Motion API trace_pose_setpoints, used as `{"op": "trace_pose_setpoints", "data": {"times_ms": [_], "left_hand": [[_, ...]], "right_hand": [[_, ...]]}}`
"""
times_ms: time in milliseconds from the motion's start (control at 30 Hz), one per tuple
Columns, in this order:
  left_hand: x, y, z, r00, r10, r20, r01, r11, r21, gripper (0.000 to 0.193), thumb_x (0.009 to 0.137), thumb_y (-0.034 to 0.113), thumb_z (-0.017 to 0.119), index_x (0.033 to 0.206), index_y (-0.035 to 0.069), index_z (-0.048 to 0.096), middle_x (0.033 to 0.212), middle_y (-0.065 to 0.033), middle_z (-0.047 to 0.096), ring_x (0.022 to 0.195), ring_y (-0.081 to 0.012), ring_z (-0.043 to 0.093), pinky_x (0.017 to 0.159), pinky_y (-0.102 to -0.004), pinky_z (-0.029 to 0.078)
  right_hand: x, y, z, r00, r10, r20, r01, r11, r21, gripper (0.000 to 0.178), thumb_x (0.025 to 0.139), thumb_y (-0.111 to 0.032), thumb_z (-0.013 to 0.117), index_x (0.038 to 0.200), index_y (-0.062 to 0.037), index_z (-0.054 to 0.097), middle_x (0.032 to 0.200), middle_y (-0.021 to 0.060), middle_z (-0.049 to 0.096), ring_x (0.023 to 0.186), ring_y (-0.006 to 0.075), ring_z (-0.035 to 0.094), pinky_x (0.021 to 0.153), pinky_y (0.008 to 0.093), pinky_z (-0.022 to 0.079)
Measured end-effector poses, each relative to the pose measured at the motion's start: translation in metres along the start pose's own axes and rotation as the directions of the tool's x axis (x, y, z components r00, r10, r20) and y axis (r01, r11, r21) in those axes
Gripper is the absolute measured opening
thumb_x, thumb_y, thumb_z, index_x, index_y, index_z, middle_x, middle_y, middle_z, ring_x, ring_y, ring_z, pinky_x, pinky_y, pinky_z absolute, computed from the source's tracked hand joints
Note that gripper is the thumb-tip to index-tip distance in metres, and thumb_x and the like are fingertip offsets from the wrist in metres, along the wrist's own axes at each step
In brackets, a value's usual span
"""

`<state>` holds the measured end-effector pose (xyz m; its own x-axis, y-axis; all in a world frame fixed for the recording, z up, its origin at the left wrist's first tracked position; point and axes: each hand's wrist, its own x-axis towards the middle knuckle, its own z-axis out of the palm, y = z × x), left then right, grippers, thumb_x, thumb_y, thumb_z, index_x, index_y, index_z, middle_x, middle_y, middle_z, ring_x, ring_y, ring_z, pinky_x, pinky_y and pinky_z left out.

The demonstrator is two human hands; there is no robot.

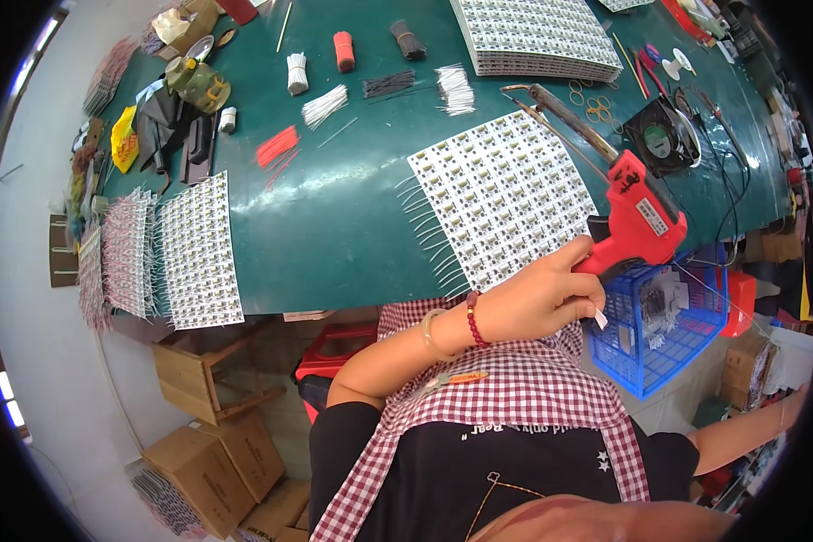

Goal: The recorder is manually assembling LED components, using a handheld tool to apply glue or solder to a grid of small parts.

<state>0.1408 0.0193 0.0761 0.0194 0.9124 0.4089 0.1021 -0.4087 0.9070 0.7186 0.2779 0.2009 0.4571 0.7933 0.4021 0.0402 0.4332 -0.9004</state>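
Observation:
My left hand (551,285) is in front of me at the table's near edge, fingers curled. A small white piece (602,319) sticks out from the curled fingers; its kind is too small to tell. Its raised finger meets or overlaps the handle of a red soldering gun (646,212), whose metal barrel points to the far left; I cannot tell whether the hand grips it. Beneath the barrel lies a white sheet of small circuit boards (506,194), with white wires along its left edge. Of my right arm only the forearm (750,434) shows, reaching right; that hand is out of view.
The green table (325,226) bears wire bundles, red (277,146), black (388,84) and white (454,88). A board stack (542,41) stands at the back. More board sheets (199,253) lie left. A black fan (661,135) sits right, above a blue basket (646,361).

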Motion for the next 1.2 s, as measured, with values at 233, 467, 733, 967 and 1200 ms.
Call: {"op": "trace_pose_setpoints", "data": {"times_ms": [233,467,733,967,1200], "left_hand": [[-0.001,-0.004,0.002,0.998,-0.043,0.034,0.043,0.999,0.006,0.01,0.084,0.015,0.07,0.092,0.009,0.066,0.093,-0.0113,0.04,0.087,-0.0263,0.049,0.076,-0.0355,0.044],[0.006,-0.011,0.016,0.997,-0.069,0.029,0.068,0.997,0.037,0.009,0.084,0.013,0.068,0.09,0.007,0.065,0.096,-0.0136,0.043,0.088,-0.0289,0.052,0.076,-0.0365,0.046],[-0.002,-0.006,0.027,0.994,-0.098,0.054,0.093,0.992,0.083,0.007,0.083,0.01,0.068,0.086,0.006,0.063,0.1,-0.0144,0.045,0.087,-0.0309,0.057,0.075,-0.0393,0.049],[-0.02,-0.001,-0.001,0.995,-0.062,-0.077,0.073,0.985,0.154,0.007,0.08,0.006,0.069,0.086,0.004,0.065,0.114,-0.0161,0.049,0.11,-0.0319,0.052,0.086,-0.0427,0.048],[-0.076,-0.009,-0.11,0.785,-0.312,-0.535,0.532,0.782,0.324,0.005,0.081,0.001,0.068,0.086,0.001,0.068,0.081,-0.0079,0.064,0.073,-0.019,0.062,0.067,-0.0303,0.049]], "right_hand": [[-0.095,0.061,-0.017,0.82,0.235,0.522,-0.489,0.76,0.428,0.051,0.093,-0.031,0.049,0.138,-0.0056,0.049,0.142,0.0086,0.049,0.122,0.0219,0.049,0.108,0.0504,0.031],[-0.297,0.174,0.039,0.114,0.344,0.932,-0.899,0.435,-0.051,0.067,0.085,-0.036,0.065,0.138,-0.0001,0.047,0.141,0.0191,0.044,0.119,0.0324,0.049,0.099,0.0508,0.042],[-0.357,0.044,0.253,-0.021,0.25,0.968,-0.699,0.688,-0.193,0.097,0.081,-0.06,0.068,0.146,0.0003,0.028,0.135,0.0258,0.049,0.132,0.0335,0.045,0.11,0.0452,0.035],[-0.385,0.046,0.31,0.091,0.169,0.981,-0.7,0.712,-0.057,0.077,0.09,-0.054,0.06,0.136,0.0043,0.038,0.101,0.0181,0.065,0.106,0.0305,0.062,0.103,0.0459,0.043],[-0.366,0.034,0.338,0.169,0.382,0.909,-0.707,0.69,-0.158,0.057,0.099,-0.041,0.051,0.134,0.0024,0.041,0.065,0.0047,0.052,0.048,0.011,0.049,0.054,0.0295,0.048]]}}
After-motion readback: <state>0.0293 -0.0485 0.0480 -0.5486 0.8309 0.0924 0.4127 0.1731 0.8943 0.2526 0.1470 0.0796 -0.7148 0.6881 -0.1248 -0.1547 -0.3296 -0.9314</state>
